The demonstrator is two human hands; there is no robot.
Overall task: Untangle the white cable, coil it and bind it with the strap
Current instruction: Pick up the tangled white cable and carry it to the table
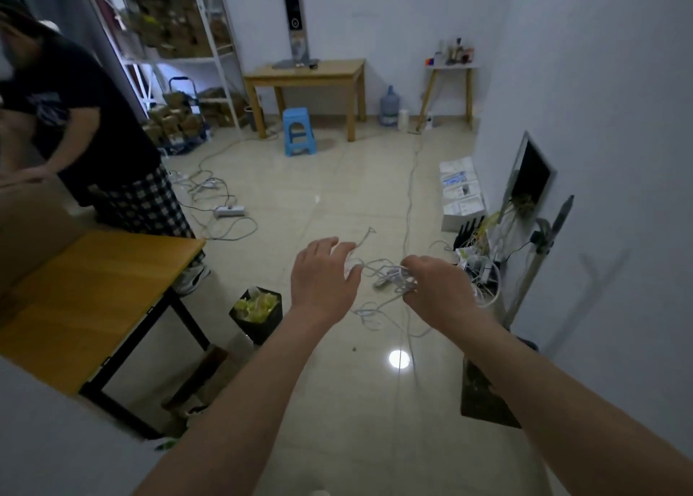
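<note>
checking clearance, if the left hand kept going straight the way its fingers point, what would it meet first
Likely nothing solid: the left hand already touches the white cable; beyond is air, then bare floor. Depth is unclear.

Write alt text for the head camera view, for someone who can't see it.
Two bare hands hold a tangled white cable above a tiled floor: the right hand grips the bunched tangle, the left hand touches a strand with relaxed fingers. Another person stands at left.
</note>
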